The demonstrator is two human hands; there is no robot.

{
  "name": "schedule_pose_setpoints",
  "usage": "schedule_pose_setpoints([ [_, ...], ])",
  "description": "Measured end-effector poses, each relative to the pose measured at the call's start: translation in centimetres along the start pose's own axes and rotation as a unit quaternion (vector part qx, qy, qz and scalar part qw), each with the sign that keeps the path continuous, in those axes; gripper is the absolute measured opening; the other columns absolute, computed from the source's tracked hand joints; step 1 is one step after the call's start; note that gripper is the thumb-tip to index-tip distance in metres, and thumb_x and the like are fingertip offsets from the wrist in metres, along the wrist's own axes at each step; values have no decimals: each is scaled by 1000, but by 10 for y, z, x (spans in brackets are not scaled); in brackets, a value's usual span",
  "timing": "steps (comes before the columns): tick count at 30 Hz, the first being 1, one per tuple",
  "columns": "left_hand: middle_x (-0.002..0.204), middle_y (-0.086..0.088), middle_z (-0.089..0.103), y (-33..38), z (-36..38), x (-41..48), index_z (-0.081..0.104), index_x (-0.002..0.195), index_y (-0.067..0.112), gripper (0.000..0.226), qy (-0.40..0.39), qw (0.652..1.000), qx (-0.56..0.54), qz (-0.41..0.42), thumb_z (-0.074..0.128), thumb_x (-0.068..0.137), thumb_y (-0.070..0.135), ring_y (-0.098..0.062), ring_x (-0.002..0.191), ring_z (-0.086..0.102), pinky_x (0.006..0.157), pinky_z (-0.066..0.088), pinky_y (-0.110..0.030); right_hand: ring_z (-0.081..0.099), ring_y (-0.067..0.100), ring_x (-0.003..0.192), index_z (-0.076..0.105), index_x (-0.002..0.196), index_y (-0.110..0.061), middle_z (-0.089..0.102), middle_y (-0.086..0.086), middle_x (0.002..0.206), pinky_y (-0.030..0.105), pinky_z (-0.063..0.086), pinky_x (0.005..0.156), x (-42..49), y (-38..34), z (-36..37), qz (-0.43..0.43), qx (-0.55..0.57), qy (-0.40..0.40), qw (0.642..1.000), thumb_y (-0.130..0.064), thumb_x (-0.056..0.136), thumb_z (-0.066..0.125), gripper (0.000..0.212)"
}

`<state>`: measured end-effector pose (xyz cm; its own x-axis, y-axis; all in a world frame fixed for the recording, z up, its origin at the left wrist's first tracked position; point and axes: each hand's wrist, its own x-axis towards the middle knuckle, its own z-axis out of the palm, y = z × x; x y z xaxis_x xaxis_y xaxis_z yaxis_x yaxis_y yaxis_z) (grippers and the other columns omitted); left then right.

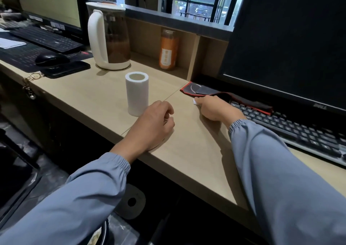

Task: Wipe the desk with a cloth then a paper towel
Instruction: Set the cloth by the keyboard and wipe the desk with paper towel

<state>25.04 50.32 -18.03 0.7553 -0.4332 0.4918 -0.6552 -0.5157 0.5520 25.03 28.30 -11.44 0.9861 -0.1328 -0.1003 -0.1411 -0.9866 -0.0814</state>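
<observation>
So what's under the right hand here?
A small white scrap, probably paper towel, sticks out past the right hand, which is pressed on the desk. The rest is hidden beneath the palm.

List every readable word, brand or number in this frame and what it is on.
"DELL": lower bezel of the right monitor, seen at an angle.
Orange bottle: white label, print too small to read.
Left monitor stickers: blurred.
Keyboard keycaps: illegible.

"DELL" on monitor (280, 38) bezel
</observation>
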Motion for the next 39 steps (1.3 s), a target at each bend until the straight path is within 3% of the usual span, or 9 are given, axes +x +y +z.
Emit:
schedule_pose_setpoints([
  [7,101,7,54,-1,0,2,61,109,18,13,-13,1000,24,2,60,97,21,-13,94,56,86,50,-32,42,33,142,44,153,-24,42,7,159,41,31,116,-16,0,5,-5,6,8,1000,-14,109,35,46],
  [13,100,7,52,-1,0,4,59,108,19,12,-28,999,40,-1,60,97,22,-14,93,54,85,49,-32,50,31,127,61,124,-20,56,3,138,41,39,105,-79,-8,18,-71,66,11,995,-8,103,37,35],
  [17,100,6,51,5,0,2,60,111,17,15,-25,998,62,-3,58,97,20,-18,95,53,86,49,-35,46,28,126,60,127,-8,53,10,139,30,29,105,-139,-25,25,-112,109,8,988,-9,107,35,31],
  [20,102,4,50,10,0,0,60,113,15,16,-28,996,87,-9,57,98,19,-21,98,51,88,47,-37,50,28,117,59,110,-15,55,6,127,24,34,104,-177,-38,39,-146,136,3,980,-12,104,35,24],
  [21,102,4,50,11,0,-1,61,113,14,16,-30,995,97,-7,56,98,19,-23,99,51,89,47,-39,51,30,119,54,111,-16,53,6,130,35,38,97,-189,-41,42,-155,121,-6,980,-14,101,35,21],
  [22,101,4,50,14,0,-2,61,111,14,16,-36,994,108,-2,55,98,20,-24,100,52,90,47,-41,47,29,129,52,118,-17,48,6,140,39,38,110,-201,-45,45,-155,104,-13,982,-16,99,35,25],
  [27,106,-4,59,19,-1,0,64,109,15,15,-64,989,136,-5,54,99,21,-29,103,54,91,46,-41,-2,2,155,20,161,-22,6,-8,171,15,8,116,-242,-59,53,-130,98,-2,987,-22,103,36,60],
  [33,110,-4,60,26,3,7,62,109,19,19,-86,987,130,-25,46,104,27,-30,106,53,93,48,-49,-12,15,156,0,162,-9,-7,5,171,29,-6,124,-239,-79,67,-67,21,4,998,-47,109,17,67],
  [39,111,-1,62,22,10,3,65,108,22,29,-73,990,114,-43,40,103,37,-30,106,53,95,45,-49,-15,13,156,-3,162,-11,-11,2,171,34,-5,126,-190,-67,55,9,89,-47,995,-65,102,11,82],
])
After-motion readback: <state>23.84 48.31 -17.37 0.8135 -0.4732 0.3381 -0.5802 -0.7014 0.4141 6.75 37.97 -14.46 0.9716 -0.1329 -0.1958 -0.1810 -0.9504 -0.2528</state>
